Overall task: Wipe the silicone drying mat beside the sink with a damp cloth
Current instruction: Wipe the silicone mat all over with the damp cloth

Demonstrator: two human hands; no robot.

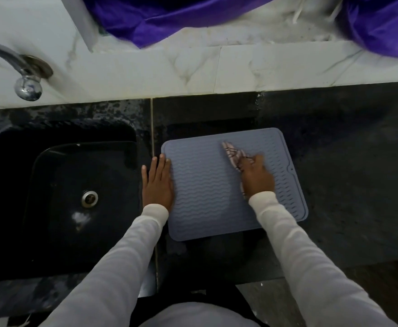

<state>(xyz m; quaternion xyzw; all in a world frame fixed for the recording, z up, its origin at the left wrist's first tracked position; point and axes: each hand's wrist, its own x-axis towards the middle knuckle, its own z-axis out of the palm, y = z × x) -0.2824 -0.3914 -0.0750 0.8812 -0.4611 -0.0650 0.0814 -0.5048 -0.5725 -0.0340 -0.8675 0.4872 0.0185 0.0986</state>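
at nine o'clock a curved metal tap (25,77) reaches out from the pale marble wall tiles (146,67). below it, toward eight o'clock, a black sink (58,185) is set into the dark countertop (346,173), its steel drain (89,198) near the basin's middle. just right of the sink, the left hand (157,182) lies flat and open, fingers straight, palm down on the nine o'clock edge of the grey silicone drying mat (205,197), gripping nothing. the mat lies flat on the countertop at the centre, ribbed with wavy lines. on its right half, the right hand (257,177) presses down with fingers curled on a crumpled patterned cloth (232,154), which sticks out toward eleven o'clock from under the fingers. both arms wear pale long sleeves. purple fabric (169,15) drapes at twelve o'clock.
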